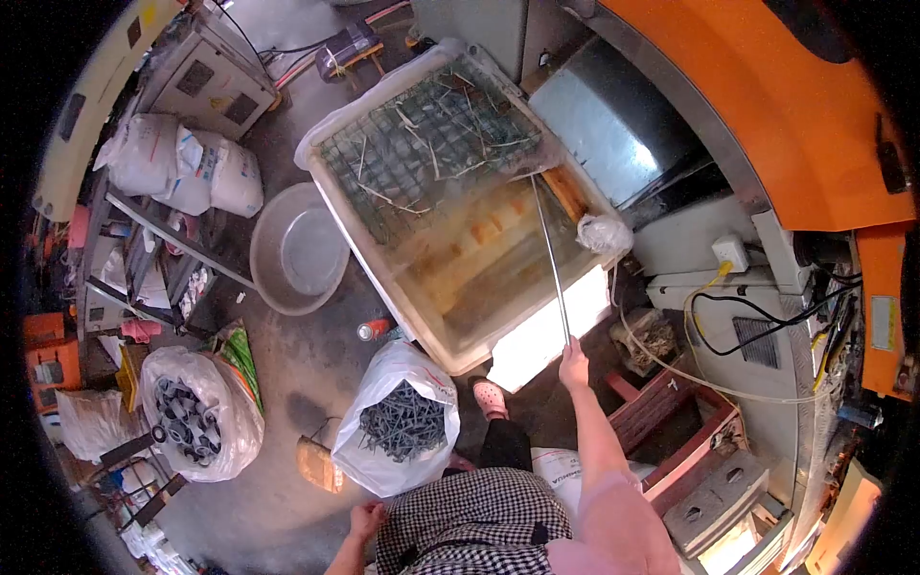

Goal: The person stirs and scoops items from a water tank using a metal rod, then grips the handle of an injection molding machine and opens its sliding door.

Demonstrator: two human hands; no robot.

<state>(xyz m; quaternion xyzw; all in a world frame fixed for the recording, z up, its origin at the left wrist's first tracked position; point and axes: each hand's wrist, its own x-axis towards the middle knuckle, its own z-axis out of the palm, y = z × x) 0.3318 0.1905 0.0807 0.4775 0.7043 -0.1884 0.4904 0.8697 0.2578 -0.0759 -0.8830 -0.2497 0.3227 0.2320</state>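
My right hand (573, 366) is wrapped round the near end of a long thin metal rod (553, 264). The rod slants forward over a large pale tub (345, 244), its far tip at the edge of a dark mesh (402, 134). Brownish water (460, 249) fills the tub's near half, and pale stalk-like strips lie on the mesh. Low beside my checked apron (470, 513), my left hand (367, 519) is closed; whatever it may hold is hidden. Just ahead of it stands a white bag (359, 455) full of thin grey pieces (407, 422).
A round basin (273, 278), a spray can (374, 330) and another bag of grey pieces (187, 422) stand on the left. White sacks (230, 177) rest on a rack. At right are a reddish frame (661, 422), a concrete block (714, 503), loose cables (709, 331) and an orange machine (767, 86).
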